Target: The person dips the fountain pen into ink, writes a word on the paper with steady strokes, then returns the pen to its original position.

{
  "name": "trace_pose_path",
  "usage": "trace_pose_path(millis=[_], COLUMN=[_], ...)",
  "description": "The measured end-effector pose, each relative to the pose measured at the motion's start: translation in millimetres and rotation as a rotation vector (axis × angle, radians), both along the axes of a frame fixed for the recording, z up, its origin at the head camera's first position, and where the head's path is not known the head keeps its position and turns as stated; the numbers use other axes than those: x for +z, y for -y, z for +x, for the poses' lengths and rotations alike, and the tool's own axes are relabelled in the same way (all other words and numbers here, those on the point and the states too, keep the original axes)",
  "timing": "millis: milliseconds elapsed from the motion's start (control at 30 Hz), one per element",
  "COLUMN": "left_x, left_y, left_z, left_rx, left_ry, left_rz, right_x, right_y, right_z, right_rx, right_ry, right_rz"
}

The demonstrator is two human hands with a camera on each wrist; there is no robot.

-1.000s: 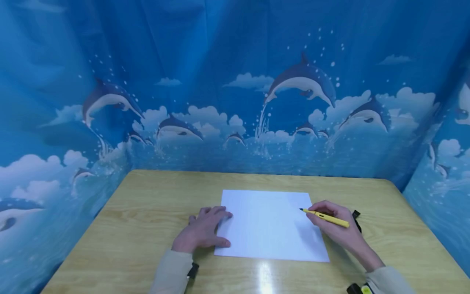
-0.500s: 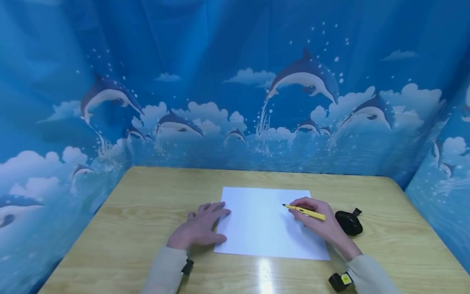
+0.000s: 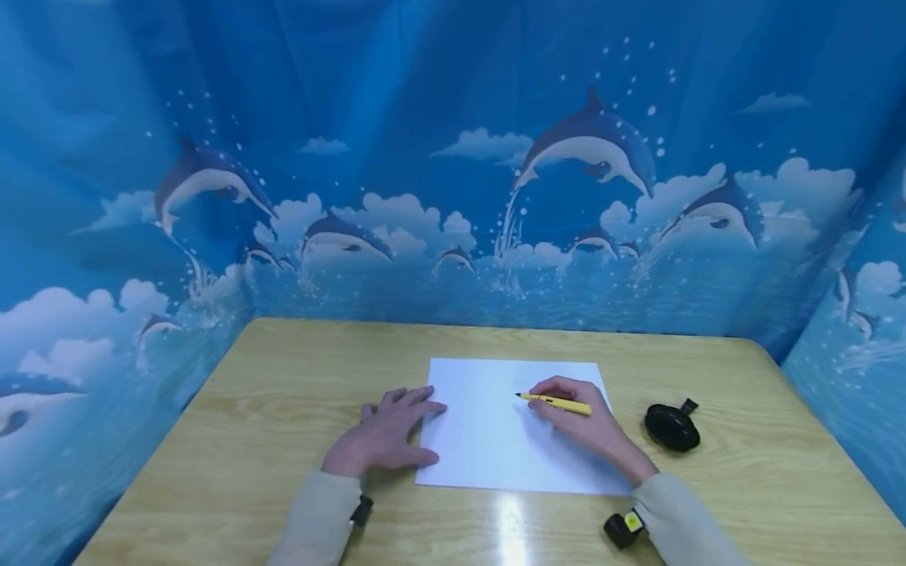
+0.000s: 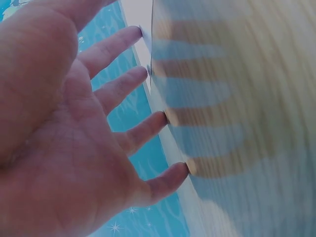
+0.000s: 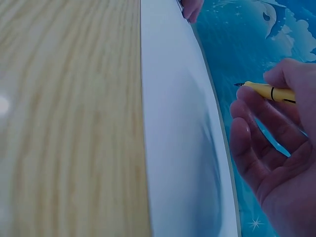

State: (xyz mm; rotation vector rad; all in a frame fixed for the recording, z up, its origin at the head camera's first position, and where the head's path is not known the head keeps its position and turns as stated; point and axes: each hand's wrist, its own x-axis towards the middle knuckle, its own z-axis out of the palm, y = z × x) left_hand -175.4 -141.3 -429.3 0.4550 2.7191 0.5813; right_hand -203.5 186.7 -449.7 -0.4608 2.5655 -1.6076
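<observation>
My right hand (image 3: 583,427) pinches the pen (image 3: 566,405) over the paper (image 3: 477,448), hiding some of it. My left hand (image 3: 384,435) is spread at the paper's left edge. A black thing (image 3: 671,428) sits to the right on the bench (image 3: 311,365). A dolphin curtain (image 3: 425,102) hangs behind.

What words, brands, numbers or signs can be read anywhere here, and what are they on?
None can be read.
Small yellow square label on the black device at the right wrist: too small to read.
Slim yellow pen in the right hand: dark marks, no readable lettering.
White rectangular paper sheet: no writing visible.
Glossy black oval object: no lettering visible.
</observation>
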Motion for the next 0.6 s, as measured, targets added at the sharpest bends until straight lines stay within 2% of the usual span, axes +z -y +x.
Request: trace_pose_path(millis=[300,600], left_x=[3.8,1.6], left_y=[2.3,0.1], left_z=[0.3,-1.4], left_rx=[-0.013,-0.013], left_ry=[-0.010,-0.019], left_rz=[0.012,-0.010], right_x=[-4.8,-4.3], right_y=[16.6,39.0], right_z=[-11.4,-22.1], right_rx=[0.005,0.018], right_ry=[0.013,0.059], right_rz=[-0.010,-0.006])
